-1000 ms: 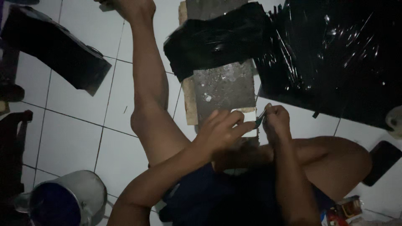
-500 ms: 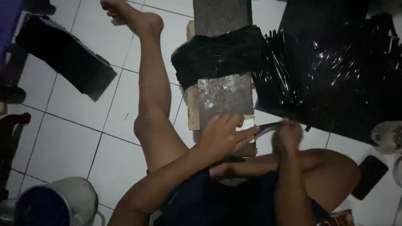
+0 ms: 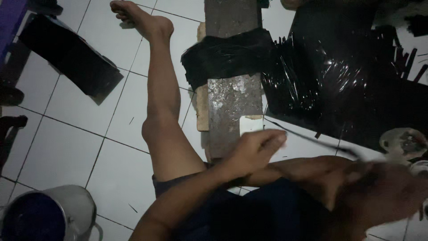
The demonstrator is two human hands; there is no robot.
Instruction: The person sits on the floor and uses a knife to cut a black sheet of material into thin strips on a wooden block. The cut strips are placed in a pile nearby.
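I sit on a white tiled floor with my bare left leg stretched out. A grey stone block lies ahead of me, with black plastic wrapped around its middle and a small white piece at its near end. My left hand rests with curled fingers at that near end. A thin dark stick runs from just above its fingers out to the right. My right hand is blurred at the stick's far end and seems to hold it.
A crumpled black plastic sheet with several dark sticks lies at the right. A round dish sits near it. A black bag lies at upper left, and a pale bucket stands at lower left.
My right hand has swept out to the right, away from the block, with the thin stick trailing from it. My left hand stayed at the block's near end. The view shifted down slightly.
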